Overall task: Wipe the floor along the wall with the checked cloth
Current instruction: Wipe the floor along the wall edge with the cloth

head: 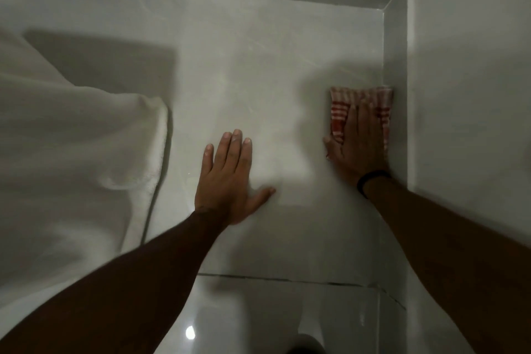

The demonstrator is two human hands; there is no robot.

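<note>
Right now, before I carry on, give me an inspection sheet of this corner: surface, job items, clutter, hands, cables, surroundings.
Surface: glossy pale grey tiled floor, one grout joint crossing near the person.
Job's things: red-and-white checked cloth, flat on the floor, its edge against the skirting.
Clutter: white draped fabric on the left.
Hands: right hand pressed flat on the cloth, black wristband; left hand flat on bare floor, fingers spread.
Cables: nothing seen.
Surroundings: grey tile skirting meeting at a corner, white walls.
</note>
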